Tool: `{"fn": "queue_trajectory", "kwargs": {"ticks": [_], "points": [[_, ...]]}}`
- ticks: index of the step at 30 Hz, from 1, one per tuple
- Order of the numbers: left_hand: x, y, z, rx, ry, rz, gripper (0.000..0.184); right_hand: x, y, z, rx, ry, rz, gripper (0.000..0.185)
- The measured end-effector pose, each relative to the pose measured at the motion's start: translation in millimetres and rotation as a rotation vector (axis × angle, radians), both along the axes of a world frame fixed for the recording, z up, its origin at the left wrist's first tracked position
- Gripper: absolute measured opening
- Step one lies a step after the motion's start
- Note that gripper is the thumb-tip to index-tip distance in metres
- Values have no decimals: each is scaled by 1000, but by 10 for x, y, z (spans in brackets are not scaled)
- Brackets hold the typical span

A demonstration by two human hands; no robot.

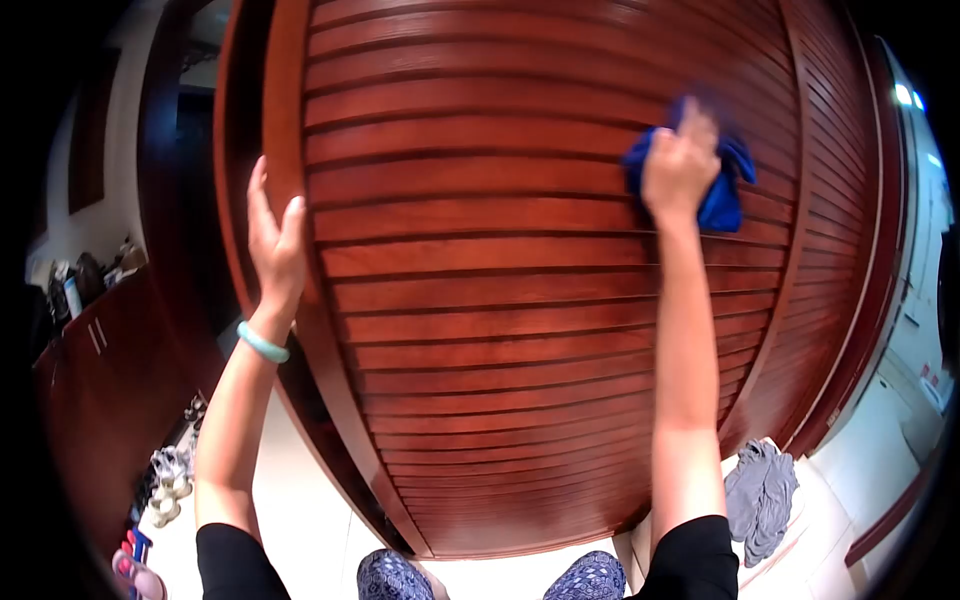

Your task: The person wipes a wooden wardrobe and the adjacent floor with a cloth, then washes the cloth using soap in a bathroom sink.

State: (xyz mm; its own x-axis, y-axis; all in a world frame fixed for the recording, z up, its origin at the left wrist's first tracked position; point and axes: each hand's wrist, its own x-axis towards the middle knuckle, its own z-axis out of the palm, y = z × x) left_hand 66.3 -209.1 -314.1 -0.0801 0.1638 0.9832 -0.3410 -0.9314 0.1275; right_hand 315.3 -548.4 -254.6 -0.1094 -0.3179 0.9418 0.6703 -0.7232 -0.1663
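A reddish-brown louvered wooden door (480, 260) fills the middle of the head view. My right hand (682, 172) presses a blue cloth (722, 200) against the slats at the upper right, its fingers partly blurred and closed on the cloth. On the left, my left hand (276, 245) rests on the door's edge frame with thumb and fingers apart, holding nothing. A pale green bangle (263, 342) circles the left wrist.
Grey cloth (762, 495) lies at the lower right by the door's foot. Several shoes (168, 480) line the floor at the left, beside a dark red cabinet (100, 370) with bottles on top. Patterned knees show at the bottom.
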Motion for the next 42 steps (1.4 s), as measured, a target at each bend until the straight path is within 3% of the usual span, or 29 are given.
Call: {"fn": "queue_trajectory", "kwargs": {"ticks": [2,6,9,10,12,13,17,18,22,25,31,33,34,36,38,40,41,42], "points": [[15,23,-9,43,-16,27,56,-534,725,-26,-98,-70,-1,52],[16,83,-6,56,-28,-36,56,-1387,2066,-85,-448,-238,289,57],[-59,5,-23,27,13,34,58,-1743,2467,-137,-542,-275,427,54],[-81,-10,-47,88,20,241,59,-1829,2526,-148,-528,-237,473,50],[-216,-109,-151,215,69,699,67,-1607,2267,-180,-713,-403,317,48],[-270,-74,-215,242,121,753,78,-1527,2157,-229,-702,-396,449,48],[-412,120,-350,69,109,766,117,-1213,1352,-388,-606,-296,110,43],[-425,108,-379,12,157,737,126,-996,1170,-447,-508,-268,166,45],[-447,18,-366,-249,317,599,136,-947,1042,-704,-87,79,123,52],[-417,41,-372,-156,231,510,134,-1177,1488,-782,-104,68,108,52],[-352,94,-426,-127,113,574,118,-1753,2281,-966,-389,-40,176,49],[-369,183,-444,-128,35,576,111,-1914,2463,-1059,-466,-94,249,47],[-412,178,-426,-159,64,572,99,-1963,2582,-1148,-514,-149,325,46],[-480,256,-448,-128,85,532,95,-2005,2730,-1297,-552,-163,550,48],[-537,263,-435,-80,70,498,85,-1898,2553,-1269,-621,-256,521,52],[-513,260,-427,-107,67,529,86,-1747,2232,-1343,-677,-252,494,50],[-507,246,-428,-115,61,525,86,-1557,2102,-1471,-634,-111,688,50],[-495,246,-435,-113,57,519,86,-1468,1879,-1478,-567,-172,738,51]]}}
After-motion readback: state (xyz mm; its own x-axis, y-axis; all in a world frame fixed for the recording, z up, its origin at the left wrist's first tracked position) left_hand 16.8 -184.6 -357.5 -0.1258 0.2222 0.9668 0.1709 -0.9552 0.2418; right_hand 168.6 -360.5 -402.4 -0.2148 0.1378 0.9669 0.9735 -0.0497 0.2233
